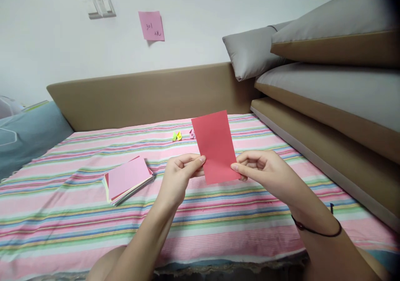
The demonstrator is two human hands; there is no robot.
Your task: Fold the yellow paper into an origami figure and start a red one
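A flat, unfolded sheet of red paper (215,145) is held up above the striped cloth, slightly tilted. My left hand (184,170) pinches its lower left edge, thumb in front. On the opposite edge, near the lower right corner, my right hand (258,167) grips it between thumb and fingers. Left of my hands lies a stack of coloured paper (129,177), with a pink sheet on top and red and pale yellow ones below. Beyond the red sheet sit small folded paper pieces, one yellow-green (177,136) and one pink (191,134), the pink one partly hidden by the sheet.
A striped cloth (200,231) covers the seat. Large grey and brown cushions (328,93) are piled on the right, and a brown backrest (156,93) runs along the wall. Blue-grey fabric (28,135) lies at the left. A pink note (151,26) and switches (99,7) are on the wall.
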